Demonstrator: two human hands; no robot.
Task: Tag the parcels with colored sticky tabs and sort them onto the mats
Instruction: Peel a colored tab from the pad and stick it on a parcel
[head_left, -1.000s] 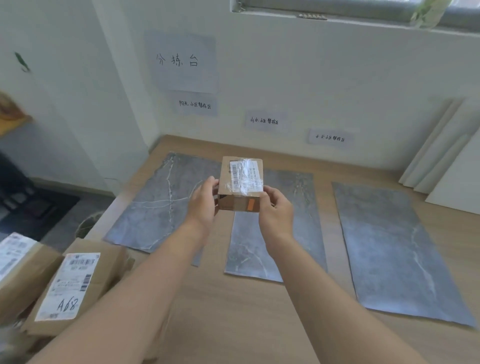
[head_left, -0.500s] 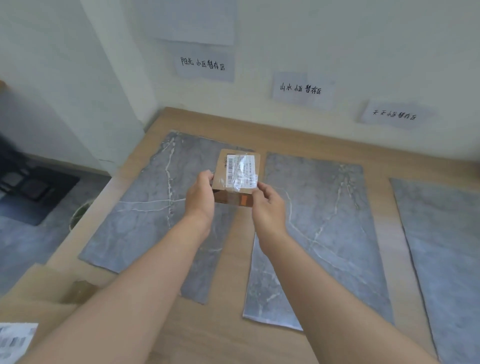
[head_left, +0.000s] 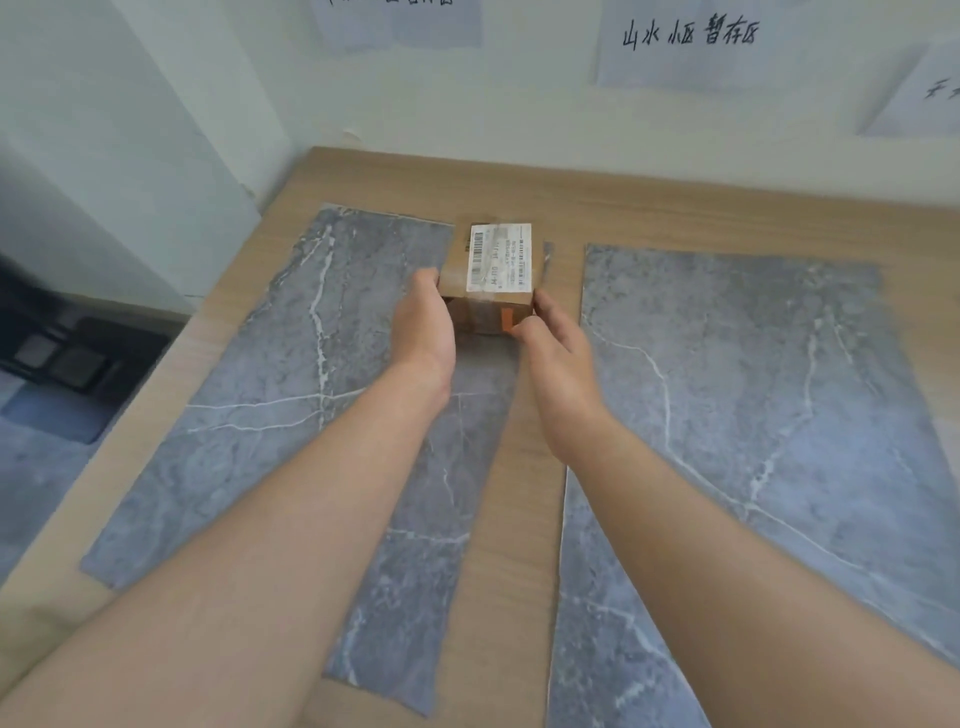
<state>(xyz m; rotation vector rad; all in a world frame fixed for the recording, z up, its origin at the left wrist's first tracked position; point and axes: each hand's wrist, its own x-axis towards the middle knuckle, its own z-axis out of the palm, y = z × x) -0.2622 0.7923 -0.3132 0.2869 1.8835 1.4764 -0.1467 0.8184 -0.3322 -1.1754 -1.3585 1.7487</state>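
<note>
wooden tabletop (head_left: 675, 208) under and beyond the fingers (head_left: 427, 283), light grain. pale wall (head_left: 519, 104) past the fingers, with taped paper signs (head_left: 685, 47) bearing handwritten black characters. left of the fingers: white wall corner (head_left: 156, 156); below it grey floor (head_left: 31, 467) and a dark flat object (head_left: 78, 353). light soft, even.

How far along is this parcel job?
Tagging looks done: the parcel bears an orange tab. The left hand and right hand hold it over the left mat's far end. Left to do: release it; the middle mat shows no parcel yet.
</note>
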